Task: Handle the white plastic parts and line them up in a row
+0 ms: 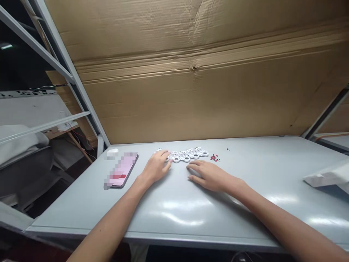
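Toward the back of the glossy pale-grey tabletop [185, 203], flat white pieces with round holes [184, 156] are lying in a curved row. The left hand [156, 165], thumb and fingers parted, is covering the row's left end, contact unclear. The right hand [208, 175] is lying loose and empty just in front. Small red-and-black bits [215, 158] are lying beyond the right end, a pink-screened rectangular phone [124, 169] farther left; a brown cardboard panel [204, 102] is standing behind.

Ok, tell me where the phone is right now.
In the head view, the phone lies toward the left end of the table, left of the person's left hand, with a small white item just beyond it.
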Demonstrator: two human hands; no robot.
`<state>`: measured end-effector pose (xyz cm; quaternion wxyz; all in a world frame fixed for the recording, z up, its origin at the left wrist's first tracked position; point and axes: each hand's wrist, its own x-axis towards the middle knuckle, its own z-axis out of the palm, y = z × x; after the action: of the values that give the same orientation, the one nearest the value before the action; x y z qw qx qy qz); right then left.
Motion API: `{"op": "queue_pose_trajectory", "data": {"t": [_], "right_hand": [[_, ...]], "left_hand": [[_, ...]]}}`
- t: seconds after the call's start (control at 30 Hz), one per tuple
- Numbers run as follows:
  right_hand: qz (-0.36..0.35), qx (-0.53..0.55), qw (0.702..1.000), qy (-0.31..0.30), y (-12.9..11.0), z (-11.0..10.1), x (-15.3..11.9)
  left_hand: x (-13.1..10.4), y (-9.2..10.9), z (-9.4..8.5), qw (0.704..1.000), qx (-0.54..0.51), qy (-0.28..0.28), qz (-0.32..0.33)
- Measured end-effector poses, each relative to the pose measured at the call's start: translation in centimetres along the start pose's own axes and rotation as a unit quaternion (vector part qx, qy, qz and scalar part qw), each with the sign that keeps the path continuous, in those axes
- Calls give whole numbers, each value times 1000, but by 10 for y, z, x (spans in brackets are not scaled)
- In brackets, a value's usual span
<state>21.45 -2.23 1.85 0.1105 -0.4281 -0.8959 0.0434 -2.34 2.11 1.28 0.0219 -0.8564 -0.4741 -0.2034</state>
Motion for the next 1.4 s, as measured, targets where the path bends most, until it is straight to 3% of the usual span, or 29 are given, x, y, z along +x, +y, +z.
{"op": "queue_pose_trajectory", "data": {"t": [0.13, 0.27, 0.37, 0.53, 0.7, 0.77, 0.9, 1.03, 1.17, 1.27, 1.4], "right_hand": [[95, 39, 994, 46, 20, -10, 2], [205, 38, 970, 124, 56, -17, -2], [266, 41, 959, 92, 78, -19, -6], [244, 45, 968, 39, 90, -16, -8], [248, 56, 966, 42, 91, -13, -5], [248, 68, 965, 44, 93, -12, -5], [255, 91, 961, 46, 97, -9, -4], [264, 110, 957, 40, 100, -5, -3], [266, 116, 956, 50, 100, -4, -3], [270, 116, 954, 63, 98, -5, -3], [273, 129, 949, 89, 93, -9, -4]], "left_hand": [[3, -19, 0, 994, 41, -34, -91], [2, -22, -1, 988, 88, -51, -119], [2, -21, -3, 985, 100, -53, -129], [3, -19, -11, 977, 114, -42, -175], [5, -20, -13, 979, 108, -23, -173], [4, -25, -11, 983, 94, -41, -150], [0, -37, -11, 983, 53, -131, -121], [-2, -42, -15, 980, 42, -153, -122], [-2, -36, -17, 981, 59, -129, -134], [0, -28, -16, 985, 65, -61, -145], [2, -9, -13, 997, 7, 39, -60]]}}
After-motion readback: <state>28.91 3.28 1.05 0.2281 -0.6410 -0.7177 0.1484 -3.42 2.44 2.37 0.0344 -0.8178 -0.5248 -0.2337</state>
